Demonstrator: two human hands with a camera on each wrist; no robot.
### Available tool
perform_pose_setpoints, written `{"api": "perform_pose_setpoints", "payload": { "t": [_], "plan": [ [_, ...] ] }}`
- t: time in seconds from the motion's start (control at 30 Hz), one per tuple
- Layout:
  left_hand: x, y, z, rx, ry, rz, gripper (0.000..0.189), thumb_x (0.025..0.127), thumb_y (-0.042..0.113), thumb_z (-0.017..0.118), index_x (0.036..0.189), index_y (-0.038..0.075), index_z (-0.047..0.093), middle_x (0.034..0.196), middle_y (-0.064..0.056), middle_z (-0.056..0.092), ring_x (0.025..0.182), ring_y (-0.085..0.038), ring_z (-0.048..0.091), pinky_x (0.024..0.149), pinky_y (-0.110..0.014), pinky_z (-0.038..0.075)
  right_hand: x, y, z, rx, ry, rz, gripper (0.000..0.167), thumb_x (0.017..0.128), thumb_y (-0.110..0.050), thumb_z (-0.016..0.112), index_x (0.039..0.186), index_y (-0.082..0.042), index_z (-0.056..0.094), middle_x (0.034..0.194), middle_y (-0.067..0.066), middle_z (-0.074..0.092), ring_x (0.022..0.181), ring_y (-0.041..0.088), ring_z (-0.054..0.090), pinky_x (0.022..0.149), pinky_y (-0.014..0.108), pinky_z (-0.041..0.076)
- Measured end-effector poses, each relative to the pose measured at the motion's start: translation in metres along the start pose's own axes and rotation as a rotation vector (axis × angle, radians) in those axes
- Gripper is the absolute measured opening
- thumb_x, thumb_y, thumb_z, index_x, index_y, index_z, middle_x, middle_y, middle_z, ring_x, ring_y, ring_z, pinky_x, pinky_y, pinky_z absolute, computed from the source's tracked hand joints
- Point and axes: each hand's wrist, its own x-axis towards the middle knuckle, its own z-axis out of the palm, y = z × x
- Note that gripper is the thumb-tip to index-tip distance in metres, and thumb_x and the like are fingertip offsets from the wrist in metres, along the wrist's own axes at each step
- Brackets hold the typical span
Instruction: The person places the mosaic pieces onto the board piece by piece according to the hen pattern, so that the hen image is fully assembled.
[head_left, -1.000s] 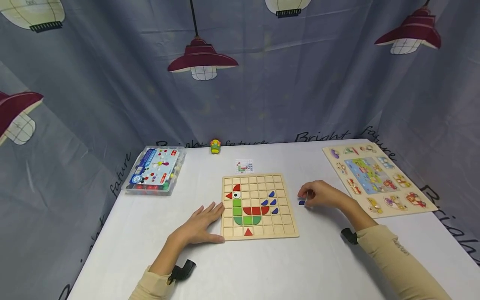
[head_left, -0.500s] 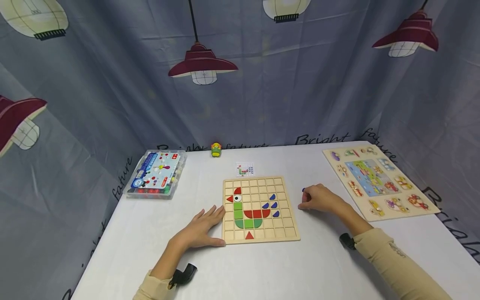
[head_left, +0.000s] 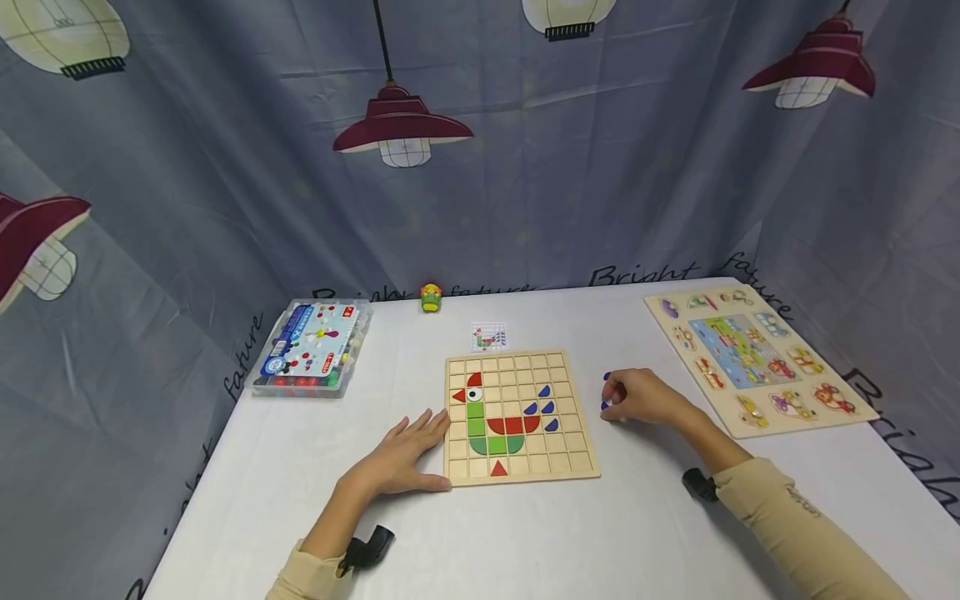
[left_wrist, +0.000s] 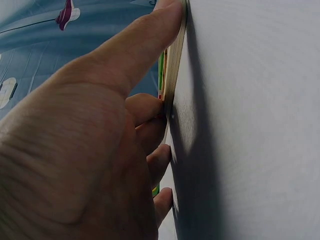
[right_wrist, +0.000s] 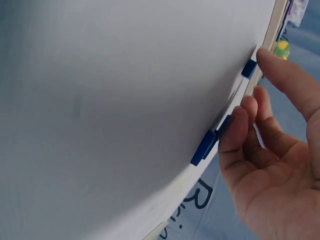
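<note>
A wooden grid board (head_left: 577,442) lies on the white table with red, green and blue pieces forming a bird-like figure. My left hand (head_left: 405,460) lies spread at the board's left side, its thumb and fingertips touching the edge. To the right of the board, my right hand (head_left: 643,397) is low over the table, fingers bent and thumb apart from them. Blue pieces (right_wrist: 204,148) lie by its fingertips in the right wrist view, and another blue piece (right_wrist: 248,68) sits near the thumb tip. Contact with these pieces is hard to tell.
Behind the board lies a small pattern card (head_left: 489,337). A clear plastic case (head_left: 313,342) stands at the back left, with a small yellow-green toy (head_left: 431,297) near the rear edge. A picture puzzle board (head_left: 738,425) lies on the right.
My right hand first pinched near a blue piece, then came down with its fingers covering that spot. Now its thumb and fingers are parted and the piece shows between them. My left hand stays put.
</note>
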Motion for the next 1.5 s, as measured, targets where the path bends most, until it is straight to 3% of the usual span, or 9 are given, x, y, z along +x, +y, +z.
{"api": "perform_pose_setpoints", "payload": {
  "t": [0.27, 0.77, 1.17, 1.5],
  "plan": [
    [0.000, 0.000, 0.000, 0.012, -0.003, -0.006, 0.101, 0.077, 0.060, 0.072, 0.154, 0.014, 0.027, 0.163, -0.001, 0.023, 0.153, -0.026, 0.014, 0.124, -0.052, 0.009, 0.000, -0.001, 0.001, 0.013, -0.026, 0.045, 0.017, 0.074, -0.016, 0.081, 0.082, -0.007, 0.068, 0.069, -0.001, 0.059, 0.063, 0.012, 0.052, 0.054, 0.021, 0.041],
    [0.000, 0.001, -0.001, 0.003, -0.002, -0.001, 0.101, 0.077, 0.058, 0.073, 0.154, 0.012, 0.027, 0.163, -0.002, 0.023, 0.153, -0.027, 0.015, 0.124, -0.053, 0.010, 0.005, -0.011, 0.004, 0.029, -0.020, 0.013, 0.014, 0.075, -0.013, 0.079, 0.082, -0.007, 0.069, 0.070, -0.001, 0.060, 0.063, 0.011, 0.052, 0.054, 0.021, 0.041],
    [-0.001, 0.001, 0.000, 0.001, -0.004, -0.009, 0.100, 0.077, 0.058, 0.073, 0.154, 0.013, 0.027, 0.162, -0.001, 0.023, 0.153, -0.027, 0.015, 0.124, -0.053, 0.010, 0.025, -0.041, 0.009, 0.019, 0.003, -0.039, 0.012, 0.077, -0.012, 0.079, 0.083, -0.007, 0.069, 0.073, -0.001, 0.061, 0.067, 0.011, 0.051, 0.058, 0.022, 0.042],
    [-0.002, 0.001, -0.002, 0.008, -0.002, 0.001, 0.101, 0.077, 0.059, 0.073, 0.154, 0.013, 0.027, 0.162, -0.002, 0.024, 0.152, -0.028, 0.016, 0.123, -0.054, 0.011, 0.044, -0.052, 0.016, 0.037, -0.016, -0.004, 0.010, 0.078, -0.010, 0.078, 0.081, -0.006, 0.069, 0.072, 0.001, 0.062, 0.064, 0.012, 0.052, 0.058, 0.024, 0.042]
  ]
}}
